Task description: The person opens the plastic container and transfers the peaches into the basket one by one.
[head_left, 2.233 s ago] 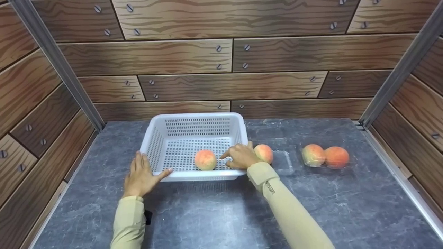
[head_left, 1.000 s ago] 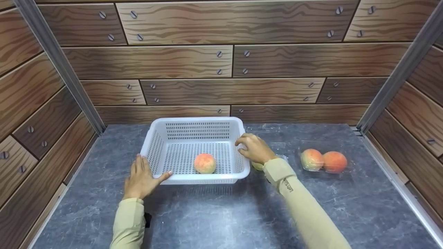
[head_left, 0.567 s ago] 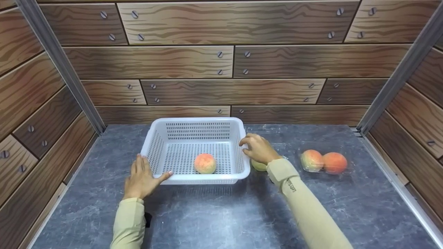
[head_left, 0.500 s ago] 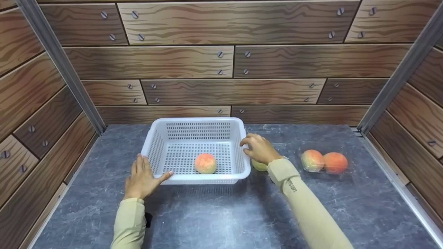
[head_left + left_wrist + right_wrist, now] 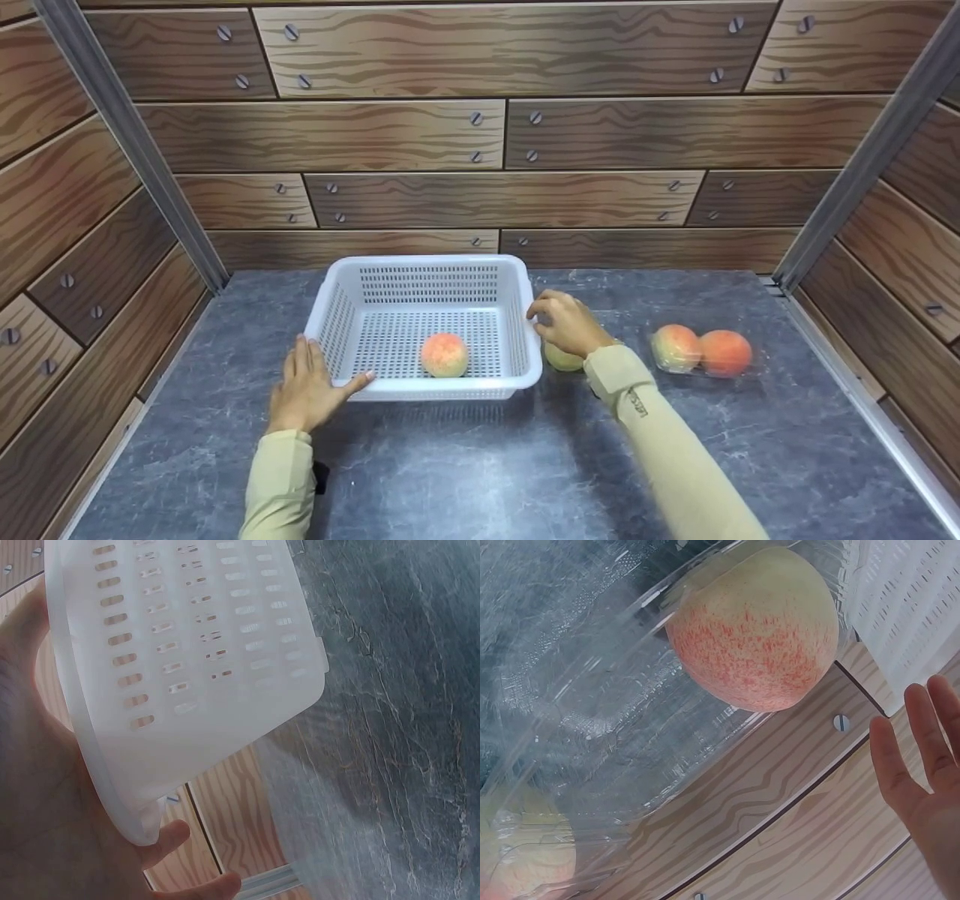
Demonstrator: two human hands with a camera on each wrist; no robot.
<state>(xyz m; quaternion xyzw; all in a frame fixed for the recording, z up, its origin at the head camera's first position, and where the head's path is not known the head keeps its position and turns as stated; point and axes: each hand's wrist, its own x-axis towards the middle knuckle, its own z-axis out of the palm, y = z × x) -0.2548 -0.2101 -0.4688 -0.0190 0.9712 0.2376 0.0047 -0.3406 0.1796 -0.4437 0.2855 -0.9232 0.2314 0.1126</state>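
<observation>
A white perforated plastic basket (image 5: 442, 384) stands on the grey table, with one peach (image 5: 445, 355) inside near its front wall. My left hand (image 5: 304, 391) rests spread against the basket's front left corner, thumb over the front rim and fingers along the left side. Just outside the right rim hovers my right hand (image 5: 568, 324), fingers loosely bent and holding nothing. Below it is another peach (image 5: 562, 360), partly hidden by the hand. The right wrist view shows this peach (image 5: 757, 637) in a clear plastic container (image 5: 585, 701), apart from the fingers.
To the right, two peaches, one paler (image 5: 677, 348) and one redder (image 5: 725, 353), sit side by side in clear plastic packaging. Wood-patterned walls (image 5: 420, 131) enclose the table (image 5: 450, 472) at the back and both sides, with metal posts (image 5: 139, 150) in the corners.
My right hand has drawn back rightward from over the basket to outside its right rim, now covering part of the peach there. The left hand and the basket's peach have stayed put.
</observation>
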